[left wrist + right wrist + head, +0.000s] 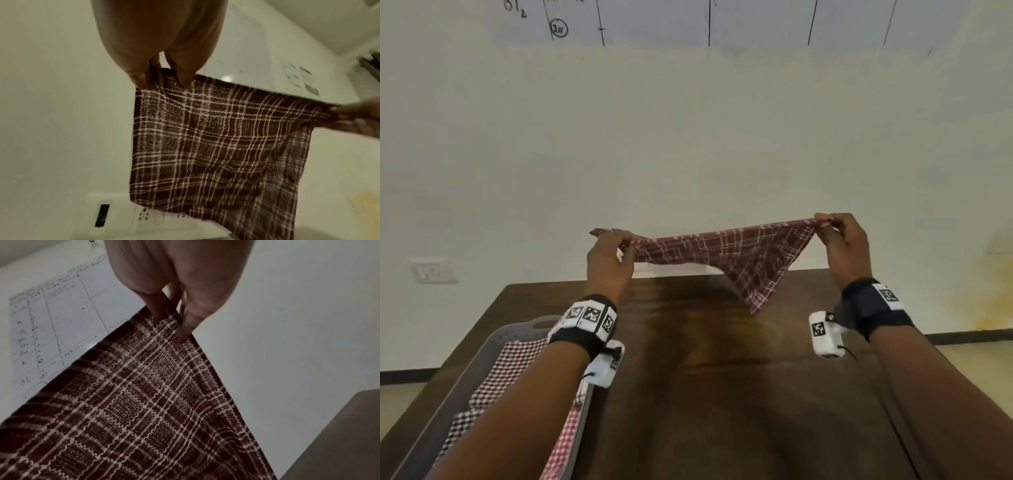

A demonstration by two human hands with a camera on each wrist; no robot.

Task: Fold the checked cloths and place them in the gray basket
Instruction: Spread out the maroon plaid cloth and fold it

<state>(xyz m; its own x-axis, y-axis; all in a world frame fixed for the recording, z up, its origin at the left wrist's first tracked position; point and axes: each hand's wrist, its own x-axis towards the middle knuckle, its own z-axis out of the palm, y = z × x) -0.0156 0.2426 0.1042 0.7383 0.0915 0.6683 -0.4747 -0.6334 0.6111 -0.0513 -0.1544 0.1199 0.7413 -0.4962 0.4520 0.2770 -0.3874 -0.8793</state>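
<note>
A dark maroon checked cloth (726,255) with white lines hangs stretched in the air above the far end of the table. My left hand (616,246) pinches its left top corner, and my right hand (832,226) pinches the right top corner. The cloth (216,142) hangs below my left hand (164,79) in the left wrist view. In the right wrist view my right hand (174,321) pinches the cloth (144,402) at its corner. A gray basket (493,346) stands at the near left, holding red-and-white checked cloths (517,359), partly hidden by my left forearm.
The dark wooden table (722,377) spreads out below the cloth. A pale wall rises behind it, with a socket plate (433,270) at the left and a whiteboard (722,20) with handwriting above. The floor shows beyond the table's right edge.
</note>
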